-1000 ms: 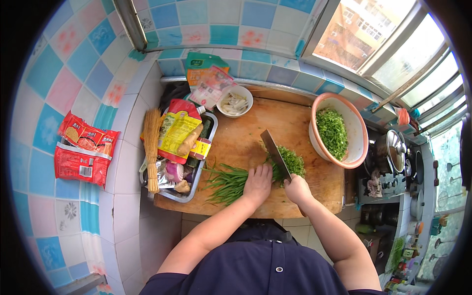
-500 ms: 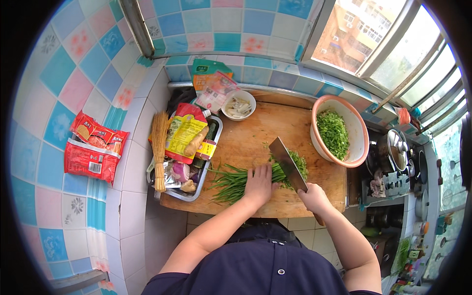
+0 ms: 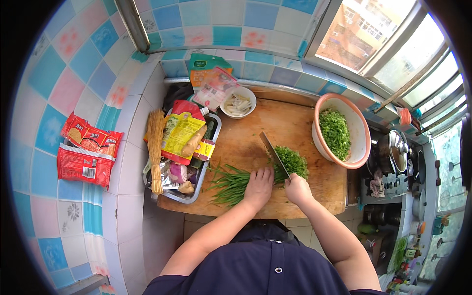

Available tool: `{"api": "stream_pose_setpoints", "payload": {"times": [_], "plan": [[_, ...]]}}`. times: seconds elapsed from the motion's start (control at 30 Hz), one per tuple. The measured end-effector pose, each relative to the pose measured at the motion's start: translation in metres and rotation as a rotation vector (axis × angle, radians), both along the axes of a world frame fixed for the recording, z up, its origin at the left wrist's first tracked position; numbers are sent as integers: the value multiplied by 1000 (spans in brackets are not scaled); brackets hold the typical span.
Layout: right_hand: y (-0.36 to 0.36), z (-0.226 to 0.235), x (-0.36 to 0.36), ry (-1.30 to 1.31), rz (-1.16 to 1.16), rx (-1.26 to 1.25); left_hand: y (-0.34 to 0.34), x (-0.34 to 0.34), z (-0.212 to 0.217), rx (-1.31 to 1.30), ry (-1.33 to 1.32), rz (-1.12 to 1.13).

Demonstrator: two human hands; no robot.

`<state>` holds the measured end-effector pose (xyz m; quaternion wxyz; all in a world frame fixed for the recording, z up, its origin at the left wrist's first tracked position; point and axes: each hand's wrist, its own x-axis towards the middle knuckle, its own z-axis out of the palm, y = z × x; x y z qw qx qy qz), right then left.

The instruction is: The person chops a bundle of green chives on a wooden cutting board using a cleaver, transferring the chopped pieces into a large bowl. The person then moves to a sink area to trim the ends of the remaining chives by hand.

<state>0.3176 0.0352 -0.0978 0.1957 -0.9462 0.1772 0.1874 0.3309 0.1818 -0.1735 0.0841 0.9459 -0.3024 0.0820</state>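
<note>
A bundle of long green chives [image 3: 230, 186] lies across the wooden cutting board [image 3: 246, 135]. My left hand [image 3: 259, 186] presses down on the chives near their cut end, fingers closed over them. In my right hand [image 3: 298, 190] is the handle of a cleaver [image 3: 273, 153], its blade standing upright close beside my left fingertips. Chopped chives [image 3: 291, 160] are heaped just right of the blade. At the right of the board, a white bowl with an orange rim [image 3: 361, 140] holds more chopped greens [image 3: 335, 132].
A metal tray [image 3: 200, 188] at the left carries a red-yellow pouch [image 3: 182, 132], ginger [image 3: 194, 141], a purple onion [image 3: 177, 172] and a straw brush [image 3: 156, 142]. Behind it stand a small white bowl [image 3: 239, 116] and packets [image 3: 215, 86]. A pot [image 3: 396, 150] sits far right.
The cleaver has swung from a flat-facing tilt to an upright edge and moved left, against the chives. My right hand has shifted left and up; the chopped heap shows more fully.
</note>
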Motion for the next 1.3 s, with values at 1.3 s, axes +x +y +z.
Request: {"api": "stream_pose_setpoints", "payload": {"times": [1.3], "plan": [[-32,42,-12,49,-86,285,6,1,7,13,56,73]]}}
